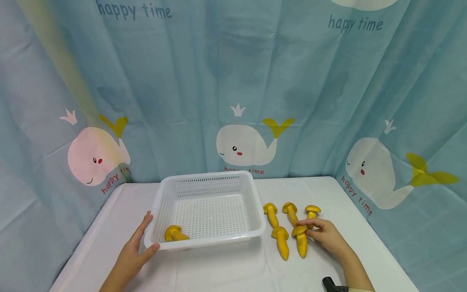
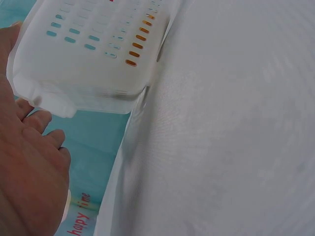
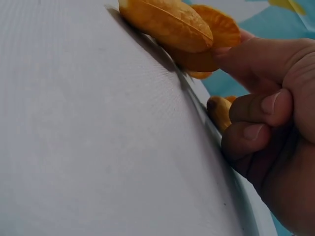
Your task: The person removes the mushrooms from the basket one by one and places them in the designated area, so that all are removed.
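A white plastic basket (image 1: 204,243) stands on the left half of the table, and a yellow mushroom (image 1: 176,233) lies in its near left corner. My left hand (image 1: 130,256) holds that corner, its thumb at the near rim and its fingers along the left side. In the left wrist view the basket (image 2: 88,73) looks slightly raised over the cloth. With thumb and index finger, my right hand (image 1: 327,237) pinches the cap of a yellow mushroom (image 1: 301,243) in the front row. The same mushroom (image 3: 170,24) shows in the right wrist view, the other fingers curled.
Left of the pinched mushroom lies another mushroom (image 1: 282,245). Behind them are three more: a left mushroom (image 1: 271,215), a middle mushroom (image 1: 291,213) and a right mushroom (image 1: 312,211) partly behind my hand. A blue whale-print curtain (image 1: 197,101) surrounds the white table (image 1: 219,271).
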Action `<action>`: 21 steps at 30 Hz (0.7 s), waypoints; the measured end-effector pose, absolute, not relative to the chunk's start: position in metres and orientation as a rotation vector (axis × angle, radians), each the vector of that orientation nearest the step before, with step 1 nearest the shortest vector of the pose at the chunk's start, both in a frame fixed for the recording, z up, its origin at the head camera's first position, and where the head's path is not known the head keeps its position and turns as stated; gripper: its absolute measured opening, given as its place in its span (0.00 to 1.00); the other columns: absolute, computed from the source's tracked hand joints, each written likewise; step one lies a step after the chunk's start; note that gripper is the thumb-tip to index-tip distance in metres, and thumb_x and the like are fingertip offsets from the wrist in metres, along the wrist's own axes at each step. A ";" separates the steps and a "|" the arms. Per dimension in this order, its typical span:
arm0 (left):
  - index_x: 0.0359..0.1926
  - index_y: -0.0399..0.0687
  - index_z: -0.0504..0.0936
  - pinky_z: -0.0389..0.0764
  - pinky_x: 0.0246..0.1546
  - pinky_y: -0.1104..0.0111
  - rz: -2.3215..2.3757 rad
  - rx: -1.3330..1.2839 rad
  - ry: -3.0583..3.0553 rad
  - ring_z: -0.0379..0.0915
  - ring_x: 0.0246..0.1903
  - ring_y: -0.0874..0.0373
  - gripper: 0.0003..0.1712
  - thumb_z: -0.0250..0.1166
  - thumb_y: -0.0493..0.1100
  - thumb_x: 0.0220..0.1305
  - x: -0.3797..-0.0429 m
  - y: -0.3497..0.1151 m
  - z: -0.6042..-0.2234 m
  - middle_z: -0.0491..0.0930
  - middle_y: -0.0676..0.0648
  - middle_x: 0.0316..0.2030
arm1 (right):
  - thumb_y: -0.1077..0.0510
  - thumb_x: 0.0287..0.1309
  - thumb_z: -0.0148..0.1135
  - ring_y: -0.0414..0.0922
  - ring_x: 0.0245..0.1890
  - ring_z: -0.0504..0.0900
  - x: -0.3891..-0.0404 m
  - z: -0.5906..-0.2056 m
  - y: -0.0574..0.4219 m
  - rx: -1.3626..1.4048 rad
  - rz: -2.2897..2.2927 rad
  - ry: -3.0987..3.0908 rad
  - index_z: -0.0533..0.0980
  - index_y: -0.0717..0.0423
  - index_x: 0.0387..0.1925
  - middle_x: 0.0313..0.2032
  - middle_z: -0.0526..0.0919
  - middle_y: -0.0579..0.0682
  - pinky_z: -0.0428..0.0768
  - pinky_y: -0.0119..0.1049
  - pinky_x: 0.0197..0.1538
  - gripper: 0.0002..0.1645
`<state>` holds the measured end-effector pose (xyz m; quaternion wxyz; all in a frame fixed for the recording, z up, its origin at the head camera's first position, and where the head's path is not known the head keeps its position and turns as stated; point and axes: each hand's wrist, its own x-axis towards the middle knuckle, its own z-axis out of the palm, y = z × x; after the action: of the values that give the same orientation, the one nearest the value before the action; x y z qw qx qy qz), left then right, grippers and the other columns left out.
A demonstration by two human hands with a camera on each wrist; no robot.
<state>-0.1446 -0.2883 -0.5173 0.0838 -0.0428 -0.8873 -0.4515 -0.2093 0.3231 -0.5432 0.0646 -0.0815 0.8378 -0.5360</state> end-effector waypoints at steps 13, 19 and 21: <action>0.82 0.67 0.49 0.52 0.68 0.31 -1.371 -0.127 -2.635 0.31 0.70 0.85 0.52 0.70 0.49 0.67 -0.143 -0.288 -0.518 0.41 0.60 0.81 | 0.61 0.65 0.66 0.34 0.12 0.60 -0.205 -0.538 0.332 -0.341 -1.604 2.435 0.79 0.57 0.63 0.61 0.80 0.64 0.70 0.29 0.14 0.24; 0.82 0.66 0.49 0.50 0.78 0.52 -1.325 -0.124 -2.639 0.31 0.70 0.86 0.51 0.70 0.49 0.67 -0.143 -0.287 -0.517 0.41 0.59 0.81 | 0.62 0.64 0.66 0.43 0.10 0.61 -0.204 -0.536 0.337 -0.334 -1.668 2.370 0.77 0.57 0.65 0.64 0.78 0.64 0.69 0.30 0.13 0.27; 0.82 0.66 0.49 0.48 0.78 0.57 -1.320 -0.129 -2.634 0.31 0.70 0.87 0.51 0.70 0.49 0.67 -0.142 -0.287 -0.517 0.42 0.58 0.81 | 0.62 0.65 0.65 0.47 0.10 0.61 -0.204 -0.536 0.338 -0.353 -1.688 2.357 0.76 0.58 0.65 0.64 0.77 0.66 0.68 0.30 0.12 0.27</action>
<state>-0.1424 -0.2870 -0.5171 0.0961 -0.0434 -0.8891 -0.4455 -0.2041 0.3376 -0.5363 0.1102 -0.1200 0.8022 -0.5744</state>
